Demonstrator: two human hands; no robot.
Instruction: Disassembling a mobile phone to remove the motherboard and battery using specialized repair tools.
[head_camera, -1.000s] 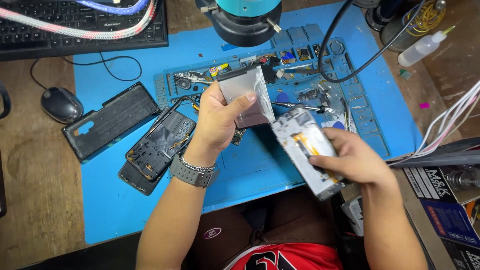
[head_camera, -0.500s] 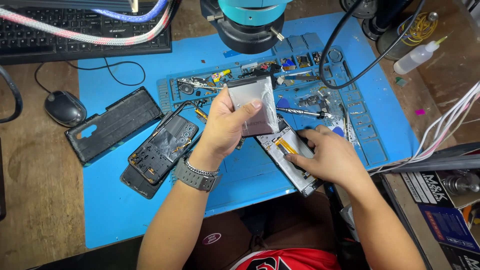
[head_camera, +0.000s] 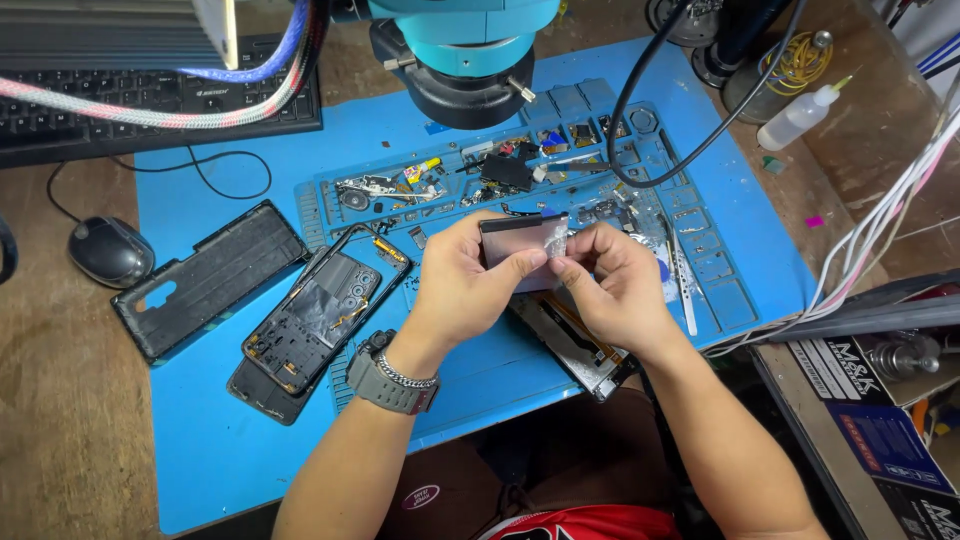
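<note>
My left hand (head_camera: 468, 285) and my right hand (head_camera: 617, 285) both pinch a flat grey rectangular phone part (head_camera: 515, 243) wrapped in clear film, held above the blue work mat (head_camera: 230, 430). The right fingertips grip the film at the part's right edge. Under my hands an opened phone body (head_camera: 575, 345) with a yellow flex strip lies on the mat. A grey watch (head_camera: 388, 375) sits on my left wrist.
A black phone frame (head_camera: 320, 310) and a black back cover (head_camera: 205, 280) lie to the left. Small parts and tweezers (head_camera: 682, 285) fill the mat's tray section. Microscope head (head_camera: 470, 50), keyboard (head_camera: 150, 100), mouse (head_camera: 108, 250), squeeze bottle (head_camera: 800, 115), cables and boxes surround.
My right hand set the opened phone body down on the mat and rose to the grey part. Both hands now hold that part.
</note>
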